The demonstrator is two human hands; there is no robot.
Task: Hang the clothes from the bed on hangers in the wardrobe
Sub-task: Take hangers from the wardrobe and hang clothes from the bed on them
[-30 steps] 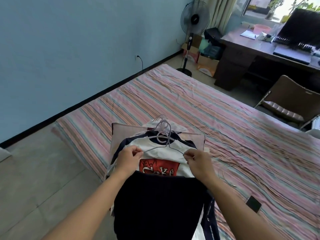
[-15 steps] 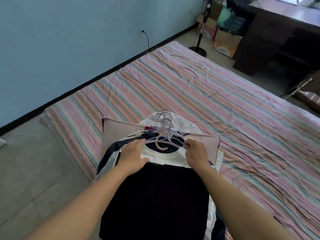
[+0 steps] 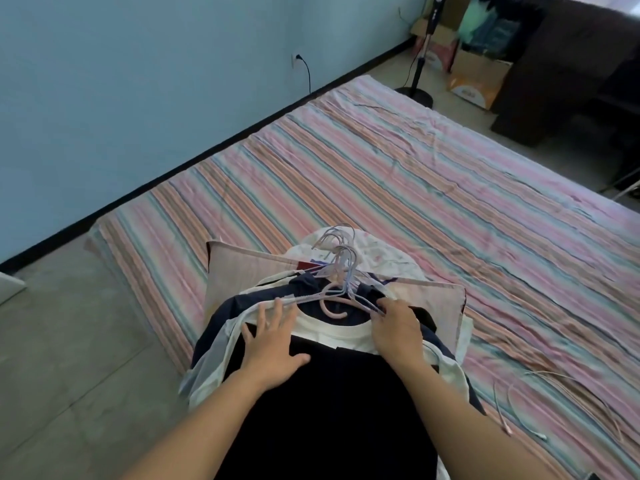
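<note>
A pile of clothes lies on a pillow [image 3: 239,275] at the near corner of the striped bed [image 3: 415,174]. On top is a black garment [image 3: 332,403], over a white T-shirt [image 3: 346,336] and a navy garment [image 3: 221,317]. Several thin wire hangers [image 3: 337,258] and a pink hook [image 3: 332,306] stick out at the collars. My left hand [image 3: 273,344] rests flat with spread fingers on the black garment and the white shirt's left shoulder. My right hand [image 3: 398,330] has its fingers curled on the right arm of the top hanger.
Loose cables [image 3: 512,410] lie on the sheet to the right. A fan stand [image 3: 415,74], cardboard boxes [image 3: 478,77] and a dark desk [image 3: 554,81] stand beyond the bed's far end. The blue wall with a socket [image 3: 298,58] runs along the left, with grey floor [image 3: 69,341] between.
My left hand let go of the hanger's left arm and spread flat on the clothes. The black garment now covers the shirt's red print. My view tilted down and closer.
</note>
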